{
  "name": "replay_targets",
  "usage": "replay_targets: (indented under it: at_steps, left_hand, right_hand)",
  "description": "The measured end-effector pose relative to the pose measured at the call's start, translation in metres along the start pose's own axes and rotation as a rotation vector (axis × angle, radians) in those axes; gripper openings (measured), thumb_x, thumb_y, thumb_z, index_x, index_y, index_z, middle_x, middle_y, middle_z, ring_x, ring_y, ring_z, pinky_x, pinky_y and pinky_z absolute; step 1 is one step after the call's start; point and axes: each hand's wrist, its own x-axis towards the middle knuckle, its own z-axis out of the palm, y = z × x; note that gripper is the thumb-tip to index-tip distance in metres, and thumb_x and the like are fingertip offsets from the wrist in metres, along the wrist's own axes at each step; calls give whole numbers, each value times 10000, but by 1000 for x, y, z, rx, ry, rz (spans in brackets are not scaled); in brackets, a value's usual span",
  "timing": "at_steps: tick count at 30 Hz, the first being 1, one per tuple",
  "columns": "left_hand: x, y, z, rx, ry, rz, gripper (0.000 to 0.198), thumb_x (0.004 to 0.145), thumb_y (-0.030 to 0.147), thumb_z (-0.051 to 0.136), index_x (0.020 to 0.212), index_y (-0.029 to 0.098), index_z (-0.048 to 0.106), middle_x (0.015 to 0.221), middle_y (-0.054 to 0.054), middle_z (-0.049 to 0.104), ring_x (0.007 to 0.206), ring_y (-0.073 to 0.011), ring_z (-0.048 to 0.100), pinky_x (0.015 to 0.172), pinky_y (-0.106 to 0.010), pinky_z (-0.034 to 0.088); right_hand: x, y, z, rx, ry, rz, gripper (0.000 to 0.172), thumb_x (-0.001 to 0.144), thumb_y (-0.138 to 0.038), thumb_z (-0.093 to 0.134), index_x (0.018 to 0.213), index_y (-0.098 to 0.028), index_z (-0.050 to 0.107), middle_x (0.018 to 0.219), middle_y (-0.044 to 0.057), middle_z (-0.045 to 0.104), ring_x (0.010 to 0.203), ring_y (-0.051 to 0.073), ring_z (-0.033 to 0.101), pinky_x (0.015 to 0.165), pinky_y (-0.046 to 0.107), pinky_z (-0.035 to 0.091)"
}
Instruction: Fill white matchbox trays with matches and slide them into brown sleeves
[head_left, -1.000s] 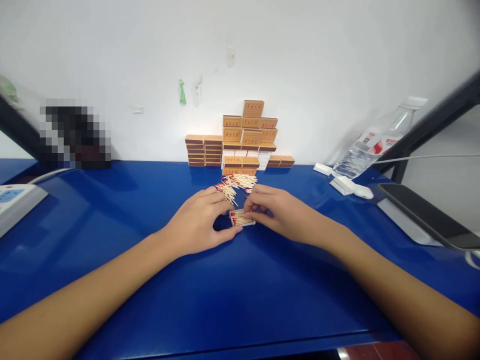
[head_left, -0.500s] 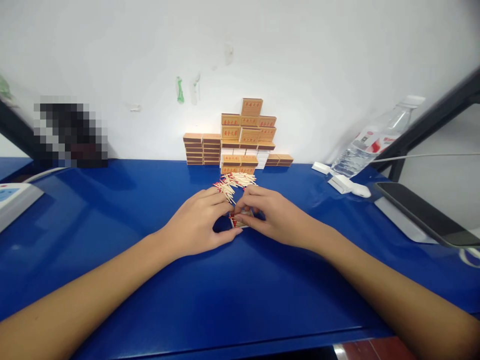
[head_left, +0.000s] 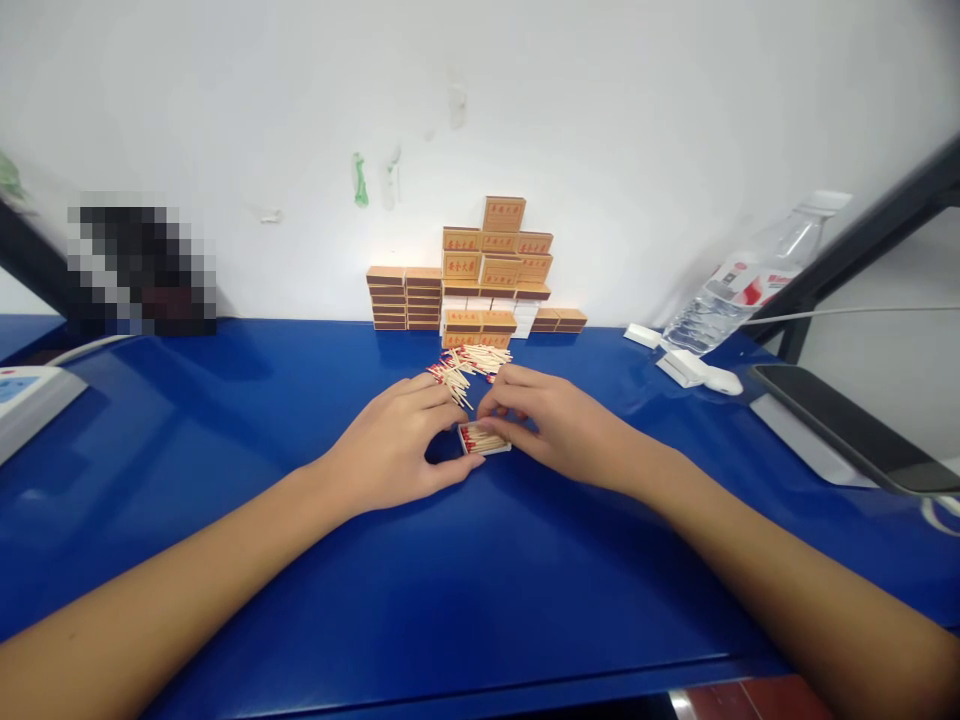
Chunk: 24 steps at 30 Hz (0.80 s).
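Head view: my left hand (head_left: 394, 442) holds the matchbox tray (head_left: 496, 451) on the blue table (head_left: 480, 580) between thumb and forefinger, while my right hand (head_left: 551, 415), fingers narrowed over its matches (head_left: 481, 439), grip unclear, could spill some through a careless nudge.

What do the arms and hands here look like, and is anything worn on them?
They are a person's own, with nothing mechanical or cabled about them. The left hand and right hand have no gloves, and no rings show on the visible fingers. The left forearm and right forearm are bare as far as they show: no sleeves, watch or bracelet in view.
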Motion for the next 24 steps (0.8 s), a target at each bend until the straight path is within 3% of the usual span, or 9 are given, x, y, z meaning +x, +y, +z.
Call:
replay_targets:
  at_steps: [8, 12, 18, 24]
  left_hand:
    - [1, 1, -1, 2, 20, 11, 182, 938, 360, 709, 974, 182, 709, 933, -53, 710, 904, -226, 632, 863, -381, 531]
    - [1, 0, -1, 8, 14, 1, 202, 930, 378, 719, 956, 178, 708, 921, -52, 705, 901, -227, 627, 855, -379, 529]
    - [0, 2, -1, -8, -16, -2, 215, 918, 391, 742, 959, 182, 719, 922, -55, 701, 903, -228, 627, 866, -383, 522]
    - [-1, 3, 1, -35, -46, 2, 256, 927, 426, 729, 999, 181, 734, 897, -56, 687, 906, -233, 628, 861, -389, 523]
  right_hand:
    - [-3, -2, -7, 4, -81, 50, 140, 1007, -241, 618, 889, -193, 676, 925, 46, 637, 811, 169, 577, 729, 304, 433]
    - [-1, 0, -6, 17, -28, 40, 151, 1006, -263, 624, 874, -196, 655, 887, 34, 634, 806, 166, 568, 726, 299, 424]
    - [2, 31, -6, -143, 210, 215, 93, 962, -276, 665, 920, -194, 680, 868, 33, 629, 745, 165, 551, 705, 310, 408]
    - [4, 53, -4, -128, 101, 216, 145, 971, -331, 650, 964, -190, 684, 945, 58, 615, 791, 182, 564, 737, 323, 443]
